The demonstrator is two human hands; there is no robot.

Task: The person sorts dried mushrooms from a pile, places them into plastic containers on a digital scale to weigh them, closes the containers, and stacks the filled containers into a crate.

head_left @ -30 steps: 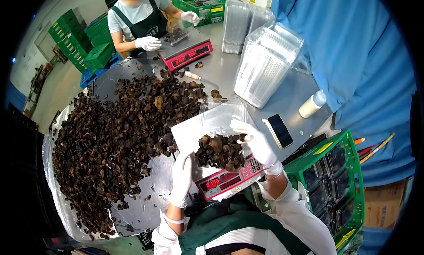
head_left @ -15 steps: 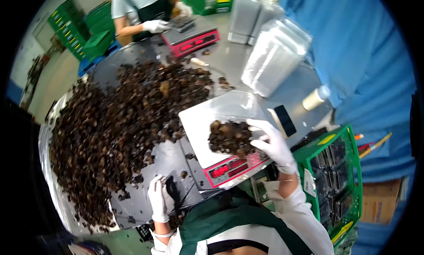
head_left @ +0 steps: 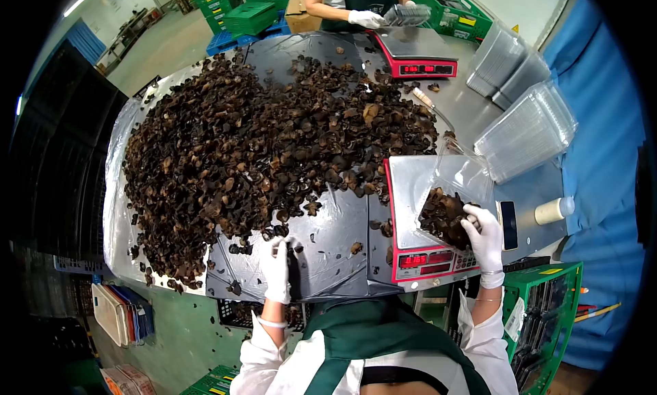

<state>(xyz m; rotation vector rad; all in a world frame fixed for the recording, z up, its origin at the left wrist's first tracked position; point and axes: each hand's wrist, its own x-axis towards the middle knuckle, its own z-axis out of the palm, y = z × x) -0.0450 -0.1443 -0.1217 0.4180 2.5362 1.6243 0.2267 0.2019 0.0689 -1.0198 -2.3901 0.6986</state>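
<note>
My right hand [head_left: 484, 237], white-gloved, has its thumb and finger bent onto dark brown, crinkled pieces like wood ear mushrooms [head_left: 440, 213]. These lie in a clear plastic box [head_left: 426, 184] on a red scale [head_left: 404, 275], whose display shows red digits. The box's transparent lid is folded back behind it. At the near edge of a big mushroom pile [head_left: 267, 142] is my left hand [head_left: 275, 270], gloved too, its fingers drawn together. Dark pieces lie at those fingertips; whether one is gripped I cannot make out.
Stacked clear boxes [head_left: 527, 124], a phone [head_left: 508, 225] and a white bottle [head_left: 554, 210] lie to the right. A green crate [head_left: 547, 320] of packed boxes stands at lower right. Across the table, a co-worker's gloved hand [head_left: 367, 19] is beside another red scale [head_left: 424, 68].
My view has shifted and levelled. My left hand has reached forward to the pile's edge. My right hand's fingers have moved from the box's side onto the mushrooms. The co-worker's box is lifted.
</note>
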